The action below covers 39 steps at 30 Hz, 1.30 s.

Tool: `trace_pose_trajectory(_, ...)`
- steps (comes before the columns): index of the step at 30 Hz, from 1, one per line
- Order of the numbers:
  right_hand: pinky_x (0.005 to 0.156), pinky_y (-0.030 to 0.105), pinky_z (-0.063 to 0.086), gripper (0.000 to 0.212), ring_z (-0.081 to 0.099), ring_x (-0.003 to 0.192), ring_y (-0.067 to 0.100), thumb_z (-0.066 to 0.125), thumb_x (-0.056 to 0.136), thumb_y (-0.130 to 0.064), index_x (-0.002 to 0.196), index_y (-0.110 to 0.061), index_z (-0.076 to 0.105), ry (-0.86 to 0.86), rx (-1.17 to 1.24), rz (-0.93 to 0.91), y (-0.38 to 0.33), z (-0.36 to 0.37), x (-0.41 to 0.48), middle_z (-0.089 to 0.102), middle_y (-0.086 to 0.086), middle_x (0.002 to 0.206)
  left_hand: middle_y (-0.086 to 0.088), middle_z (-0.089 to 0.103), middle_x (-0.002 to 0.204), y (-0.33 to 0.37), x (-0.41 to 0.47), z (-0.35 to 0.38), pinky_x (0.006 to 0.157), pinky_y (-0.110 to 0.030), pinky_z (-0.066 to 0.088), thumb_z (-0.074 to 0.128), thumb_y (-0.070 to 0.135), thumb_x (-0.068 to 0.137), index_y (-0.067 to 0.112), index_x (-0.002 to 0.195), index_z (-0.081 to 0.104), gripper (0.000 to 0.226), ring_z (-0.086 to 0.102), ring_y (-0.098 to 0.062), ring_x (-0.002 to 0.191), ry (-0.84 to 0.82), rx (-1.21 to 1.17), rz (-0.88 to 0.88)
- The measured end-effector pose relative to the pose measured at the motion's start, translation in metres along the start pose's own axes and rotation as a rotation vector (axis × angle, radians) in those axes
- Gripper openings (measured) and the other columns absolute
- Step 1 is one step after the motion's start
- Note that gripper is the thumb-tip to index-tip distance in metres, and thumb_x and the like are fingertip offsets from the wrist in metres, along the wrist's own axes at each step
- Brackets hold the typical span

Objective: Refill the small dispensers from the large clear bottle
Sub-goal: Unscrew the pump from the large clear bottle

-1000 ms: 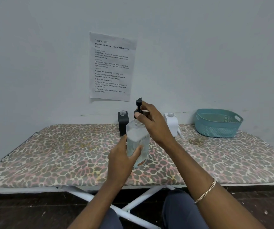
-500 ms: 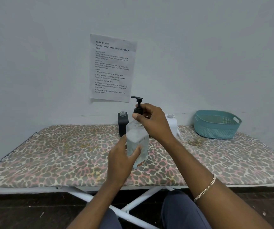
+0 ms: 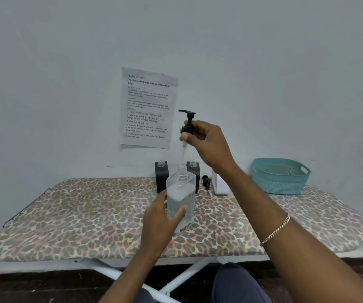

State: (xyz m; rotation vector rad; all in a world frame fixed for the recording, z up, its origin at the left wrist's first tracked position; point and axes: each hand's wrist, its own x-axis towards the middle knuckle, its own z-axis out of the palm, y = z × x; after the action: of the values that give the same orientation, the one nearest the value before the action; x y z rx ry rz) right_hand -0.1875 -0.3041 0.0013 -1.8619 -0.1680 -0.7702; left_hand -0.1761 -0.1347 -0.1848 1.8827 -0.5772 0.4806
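Note:
My left hand (image 3: 160, 217) grips the large clear bottle (image 3: 181, 200), which stands on the leopard-print board (image 3: 88, 219) and is mostly full of clear liquid. My right hand (image 3: 206, 143) pinches the black pump head (image 3: 188, 123) lifted well above the bottle's open neck, its clear dip tube still hanging down into the neck. Behind the bottle stand two small black dispensers (image 3: 161, 178) (image 3: 194, 171) with open clear necks. A small white dispenser (image 3: 218, 185) sits to their right, partly hidden by my right forearm.
A loose black pump (image 3: 206, 182) lies on the board between the black and white dispensers. A teal plastic basket (image 3: 280, 176) stands at the back right. A printed paper sheet (image 3: 148, 108) hangs on the wall. White legs show below the board.
My right hand has lifted the black pump head up off the large bottle, drawing the dip tube out of the neck. My left hand keeps holding the bottle in place.

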Motion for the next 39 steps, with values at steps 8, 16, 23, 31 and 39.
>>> trace_pose_trajectory(8, 0.105, 0.048, 0.057, 0.033, 0.076, 0.108, 0.020, 0.078, 0.093, -0.011, 0.125, -0.012, 0.074, -0.003, -0.012, -0.117, -0.042, -0.015, 0.018, 0.079, 0.002, 0.114, 0.062, 0.049, 0.115, 0.018, 0.008, -0.013, 0.080, 0.002, 0.045, 0.080, 0.066, 0.082, 0.087, 0.123, 0.035, 0.065, 0.054, 0.029, 0.107, -0.056, -0.017, 0.001)
trace_pose_trajectory(16, 0.102, 0.052, 0.057, 0.025, 0.078, 0.100, 0.021, 0.075, 0.090, -0.013, 0.112, -0.025, 0.075, -0.053, 0.011, -0.263, -0.088, -0.013, 0.038, 0.080, -0.003, 0.104, 0.001, 0.057, 0.154, 0.032, 0.029, -0.031, 0.097, -0.014, 0.049, 0.079, 0.067, 0.076, 0.021, 0.160, 0.043, 0.102, 0.058, -0.004, 0.130, -0.006, -0.033, -0.042)
trace_pose_trajectory(23, 0.101, 0.056, 0.057, 0.021, 0.079, 0.095, 0.024, 0.074, 0.092, -0.012, 0.103, -0.030, 0.076, -0.145, 0.098, -0.250, -0.088, 0.010, 0.045, 0.082, -0.002, 0.099, 0.003, 0.063, 0.147, 0.056, 0.041, -0.061, 0.086, 0.001, 0.048, 0.081, 0.052, 0.085, 0.019, 0.153, 0.053, 0.081, 0.064, -0.004, 0.124, 0.099, -0.111, -0.051)
trace_pose_trajectory(31, 0.094, 0.042, 0.062, 0.017, 0.079, 0.093, 0.025, 0.072, 0.098, -0.003, 0.114, -0.009, 0.074, -0.239, 0.206, -0.141, -0.060, 0.046, 0.050, 0.080, 0.016, 0.107, 0.013, 0.077, 0.101, 0.058, 0.048, -0.086, 0.081, -0.018, 0.061, 0.084, 0.032, 0.089, 0.020, 0.118, 0.076, 0.032, 0.074, 0.004, 0.090, 0.176, -0.069, -0.076)
trace_pose_trajectory(39, 0.098, 0.049, 0.061, 0.023, 0.073, 0.096, 0.036, 0.070, 0.098, -0.001, 0.117, 0.013, 0.071, -0.303, 0.224, 0.067, -0.044, 0.101, 0.066, 0.072, 0.026, 0.104, -0.012, 0.079, 0.081, 0.043, 0.057, -0.122, 0.076, -0.045, 0.067, 0.083, 0.009, 0.088, 0.007, 0.093, 0.080, 0.006, 0.080, -0.025, 0.076, 0.086, -0.222, -0.292)
